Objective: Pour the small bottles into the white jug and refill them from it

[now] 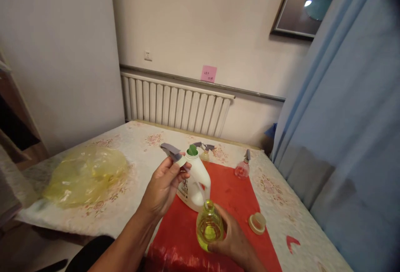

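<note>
My left hand (167, 182) pinches a grey spray trigger head (173, 153) with a pale collar, held up off any bottle. Lower right, my right hand (233, 238) is wrapped round a yellow-green transparent bottle (210, 228), whose neck is bare. Some liquid seems to show inside it. Between and beyond the hands stands a large white jug (200, 174) with a side handle and a green piece (192, 150) in its mouth. A beige cap (257, 223) lies to the right of my right hand.
A red sheet (240, 193) covers part of the flowered tablecloth (140, 155). A pink spray bottle (242, 168) stands at the back right, with other grey spray heads (208, 148) behind the jug. A yellow plastic bag (87, 176) lies left; a blue curtain (337, 109) hangs right.
</note>
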